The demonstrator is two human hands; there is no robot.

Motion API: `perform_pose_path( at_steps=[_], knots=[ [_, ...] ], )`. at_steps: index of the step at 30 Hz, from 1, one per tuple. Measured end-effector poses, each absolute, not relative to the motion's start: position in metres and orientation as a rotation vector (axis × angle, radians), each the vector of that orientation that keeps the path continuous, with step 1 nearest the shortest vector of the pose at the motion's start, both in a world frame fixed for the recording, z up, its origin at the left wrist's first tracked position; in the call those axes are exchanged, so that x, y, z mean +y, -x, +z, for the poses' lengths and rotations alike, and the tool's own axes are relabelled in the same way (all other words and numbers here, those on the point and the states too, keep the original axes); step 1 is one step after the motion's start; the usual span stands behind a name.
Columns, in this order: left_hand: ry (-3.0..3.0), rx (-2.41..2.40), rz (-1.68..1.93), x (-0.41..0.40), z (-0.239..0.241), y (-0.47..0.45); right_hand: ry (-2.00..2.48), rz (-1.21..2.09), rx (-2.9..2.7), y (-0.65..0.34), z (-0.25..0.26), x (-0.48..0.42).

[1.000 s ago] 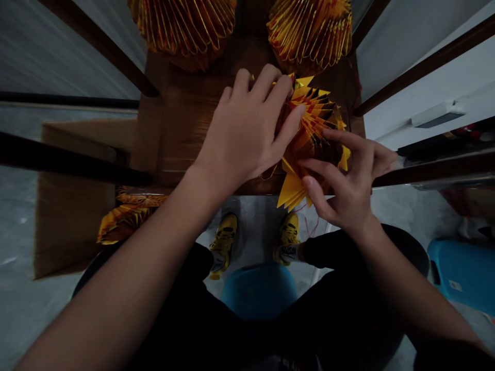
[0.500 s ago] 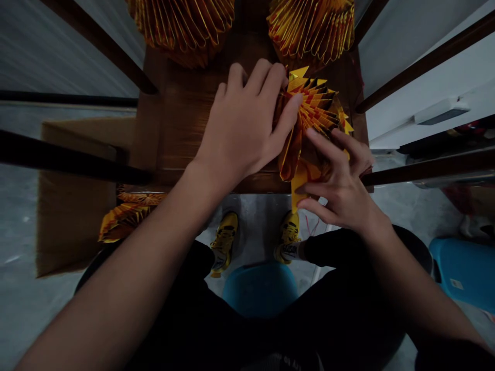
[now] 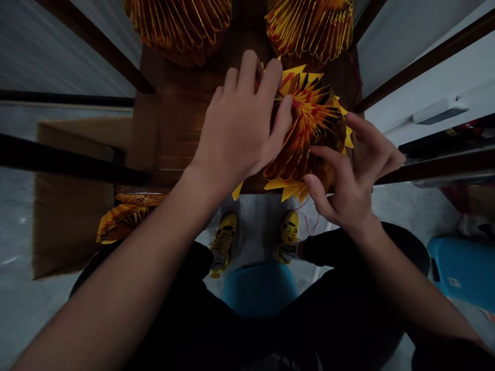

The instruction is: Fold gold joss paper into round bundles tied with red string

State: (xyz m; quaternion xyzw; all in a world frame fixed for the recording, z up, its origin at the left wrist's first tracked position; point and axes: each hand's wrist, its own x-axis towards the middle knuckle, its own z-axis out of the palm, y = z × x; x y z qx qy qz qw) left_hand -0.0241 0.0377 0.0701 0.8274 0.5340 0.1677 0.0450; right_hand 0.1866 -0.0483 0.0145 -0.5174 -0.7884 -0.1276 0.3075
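Note:
A pleated paper ornament (image 3: 305, 113) in gold, orange and red lies fanned out in a round on the brown wooden surface, pointed yellow tips showing along its edge. My left hand (image 3: 242, 118) grips its left side, thumb on the folds and fingers curled over, their tips partly hidden. At the right and front of the ornament is my right hand (image 3: 351, 175), its fingers spread apart and the index finger and thumb touching or close to the pleats. Some yellow points hang over the front edge of the wood.
Two larger pleated gold paper pieces (image 3: 181, 31) (image 3: 311, 31) stand at the back. Dark wooden posts (image 3: 116, 51) rise on both sides. A cardboard box (image 3: 65, 221) with more folded paper (image 3: 121, 221) is at the lower left, and a blue stool (image 3: 464, 273) at the right.
The ornament has fanned out wider toward the front, with more yellow points showing. My right hand has moved right and let go of the yellow strip, its fingers spreading. My left hand stays nearly in place.

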Motion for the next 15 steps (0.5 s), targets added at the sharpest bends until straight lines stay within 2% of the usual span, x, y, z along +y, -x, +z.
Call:
perform_pose_path(
  at_steps=[4, 9, 15],
  knots=[
    [-2.527, 1.625, 0.562, 0.038, 0.068, 0.026, 1.301, -0.335, -2.072, -0.186, 0.012, -0.051],
    [-2.532, 1.613, 0.617, 0.039, 0.066, 0.027, 1.505, -0.308, -2.164, -0.184, 0.007, -0.049],
    [-2.535, 1.61, 0.569, 0.041, 0.062, 0.026, 1.349, -0.101, -2.57, -0.2, 0.02, -0.043]
  ],
)
